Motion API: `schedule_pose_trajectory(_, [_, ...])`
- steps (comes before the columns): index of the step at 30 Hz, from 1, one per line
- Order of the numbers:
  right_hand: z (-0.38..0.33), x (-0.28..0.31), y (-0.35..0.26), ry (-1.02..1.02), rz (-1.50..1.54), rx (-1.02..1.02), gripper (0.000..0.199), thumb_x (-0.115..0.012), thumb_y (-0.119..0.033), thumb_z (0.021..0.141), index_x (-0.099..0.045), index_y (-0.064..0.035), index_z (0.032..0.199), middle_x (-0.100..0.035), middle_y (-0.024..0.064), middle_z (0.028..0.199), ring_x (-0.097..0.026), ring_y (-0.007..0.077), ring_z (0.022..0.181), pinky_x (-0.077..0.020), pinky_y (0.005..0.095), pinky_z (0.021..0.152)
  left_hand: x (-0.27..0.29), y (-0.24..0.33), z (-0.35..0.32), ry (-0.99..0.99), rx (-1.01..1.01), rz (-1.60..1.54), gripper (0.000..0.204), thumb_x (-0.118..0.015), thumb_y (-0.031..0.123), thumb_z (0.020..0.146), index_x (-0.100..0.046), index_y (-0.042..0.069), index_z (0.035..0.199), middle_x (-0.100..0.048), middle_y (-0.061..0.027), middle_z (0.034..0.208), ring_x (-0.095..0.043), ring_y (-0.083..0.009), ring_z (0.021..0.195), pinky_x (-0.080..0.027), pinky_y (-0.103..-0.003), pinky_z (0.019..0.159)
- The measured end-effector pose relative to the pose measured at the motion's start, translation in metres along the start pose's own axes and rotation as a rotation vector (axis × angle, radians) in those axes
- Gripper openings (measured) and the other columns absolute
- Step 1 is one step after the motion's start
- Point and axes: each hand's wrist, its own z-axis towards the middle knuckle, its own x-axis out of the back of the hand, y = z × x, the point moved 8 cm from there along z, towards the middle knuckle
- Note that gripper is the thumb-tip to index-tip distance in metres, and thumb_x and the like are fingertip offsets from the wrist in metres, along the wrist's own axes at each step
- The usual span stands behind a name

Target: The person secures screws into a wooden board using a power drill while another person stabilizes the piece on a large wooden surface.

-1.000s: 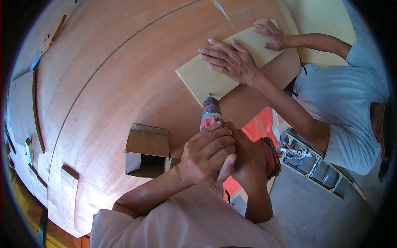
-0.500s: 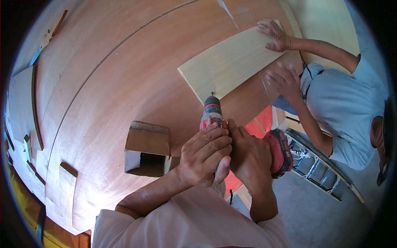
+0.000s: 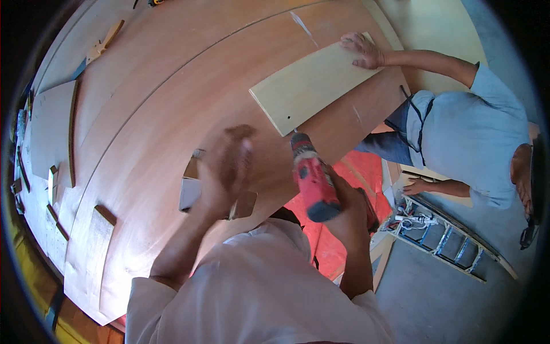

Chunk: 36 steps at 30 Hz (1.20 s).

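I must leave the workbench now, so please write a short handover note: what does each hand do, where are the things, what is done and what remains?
Right hand: gripping the red drill, its bit pointing at the near corner of the pale board.
Left hand: blurred, raised over the brown plywood sheet, holding nothing visible, beside a small cardboard box.
A co-worker's hand presses on the board's far end.
Done: one small dark hole shows near the board's corner.
Left: the bit is not yet in the board; no screw is visible.
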Motion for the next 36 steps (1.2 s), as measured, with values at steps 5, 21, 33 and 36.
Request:
schedule_pose_trajectory(5, [-0.058,0.001,0.041,-0.03,0.34,-0.181,0.054,-0.066,-0.009,0.076,-0.05,-0.0037,0.127,-0.062,0.0161,0.111,-0.062,0.0244,0.1,-0.048,0.0332,0.085,-0.053,-0.046,0.011,-0.394,-0.25,0.543,0.025,-0.054,0.014,0.086,-0.059,0.003,0.108,-0.059,-0.0147,0.113,-0.056,-0.0317,0.105,-0.045,-0.041,0.09])
schedule_pose_trajectory(21, [-0.143,-0.016,0.155,0.201,0.086,-0.447,0.068,-0.078,-0.041,0.068,-0.051,0.0073,0.107,-0.055,0.0214,0.102,-0.056,0.0329,0.096,-0.0429,0.0424,0.084,-0.126,-0.072,0.031,-0.866,-0.375,1.149,0.028,-0.059,0.03,0.084,-0.065,0.01,0.102,-0.053,-0.0116,0.121,-0.051,-0.0276,0.111,-0.045,-0.041,0.088])
schedule_pose_trajectory(33, [-0.083,-0.005,0.099,-0.129,0.457,0.2,0.042,-0.069,-0.015,0.079,-0.055,0.0018,0.115,-0.062,0.0131,0.101,-0.06,0.0198,0.093,-0.046,0.0329,0.082,-0.014,-0.122,-0.119,-0.18,-0.07,0.909,0.012,-0.055,0.008,0.08,-0.066,0.003,0.083,-0.064,-0.02,0.093,-0.063,-0.0296,0.093,-0.051,-0.042,0.074])
schedule_pose_trajectory(36, [-0.085,-0.004,0.076,-0.101,0.447,0.205,0.046,-0.07,-0.012,0.077,-0.055,-0.0019,0.119,-0.063,0.0127,0.099,-0.06,0.0189,0.091,-0.0461,0.0325,0.082,-0.009,-0.149,-0.11,-0.182,0.203,0.77,0.015,-0.052,0.007,0.081,-0.065,0.002,0.088,-0.062,-0.0213,0.101,-0.061,-0.0336,0.096,-0.051,-0.043,0.076])
